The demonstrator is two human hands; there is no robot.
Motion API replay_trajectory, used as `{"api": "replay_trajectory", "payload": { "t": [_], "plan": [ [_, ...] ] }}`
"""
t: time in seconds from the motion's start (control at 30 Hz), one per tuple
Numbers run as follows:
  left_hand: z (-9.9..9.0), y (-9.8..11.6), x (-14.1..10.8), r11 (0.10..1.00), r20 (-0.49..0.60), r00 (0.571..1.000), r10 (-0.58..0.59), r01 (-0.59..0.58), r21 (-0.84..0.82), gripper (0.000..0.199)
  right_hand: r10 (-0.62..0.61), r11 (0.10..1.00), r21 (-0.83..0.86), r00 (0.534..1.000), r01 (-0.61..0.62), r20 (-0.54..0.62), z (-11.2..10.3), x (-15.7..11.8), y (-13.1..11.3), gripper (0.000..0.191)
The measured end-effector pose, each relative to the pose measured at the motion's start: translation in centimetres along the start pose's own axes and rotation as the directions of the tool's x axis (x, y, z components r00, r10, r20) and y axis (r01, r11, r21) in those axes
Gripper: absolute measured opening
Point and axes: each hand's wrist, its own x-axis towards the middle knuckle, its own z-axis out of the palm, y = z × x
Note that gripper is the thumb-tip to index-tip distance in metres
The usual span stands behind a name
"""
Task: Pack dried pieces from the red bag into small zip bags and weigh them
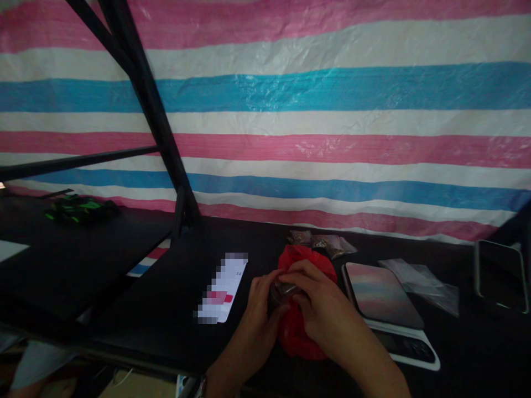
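Both hands meet over a red plastic bag (305, 337) on the black table. Between them is a small clear plastic bag (283, 291) with something dark inside; its contents are too dim to name. My left hand (263, 301) is closed around the small bag's left side. My right hand (313, 293) reaches over from the right, its fingers bent and pinching the top of the same bag. Just right of my right hand lies a digital kitchen scale (384, 293) with a shiny plate. Behind the red bag are several small filled clear packets (326, 241).
A phone with a lit screen (226, 290) lies left of my hands. Flat clear bags (423, 282) lie beyond the scale, and a pale-framed device (501, 276) is at the far right. A green-black toy car (81, 209) sits on the left table, past a black metal post (166, 132).
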Motion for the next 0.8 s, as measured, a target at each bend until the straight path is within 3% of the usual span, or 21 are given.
{"api": "replay_trajectory", "payload": {
  "t": [0.23, 0.53, 0.8],
  "plan": [
    [-0.17, 0.31, 0.24, 0.998, -0.005, 0.999, 0.038, -0.038, 0.050, 0.047, 0.079, 0.997, 0.027, 0.996, -0.078, -0.047, -0.19, 0.20, 0.27, 0.047],
    [0.54, -0.13, -0.01, 0.997, -0.001, 0.999, 0.041, -0.040, 0.069, 0.053, -0.003, 0.986, 0.169, 0.998, 0.014, -0.064, 0.29, 0.35, 0.39, 0.052],
    [0.08, 0.31, -0.46, 0.999, 0.012, 1.000, -0.009, 0.008, 0.049, 0.061, 0.062, 0.991, 0.122, 0.995, -0.052, -0.078, 0.34, 0.37, -0.39, 0.056]
  ]
}}
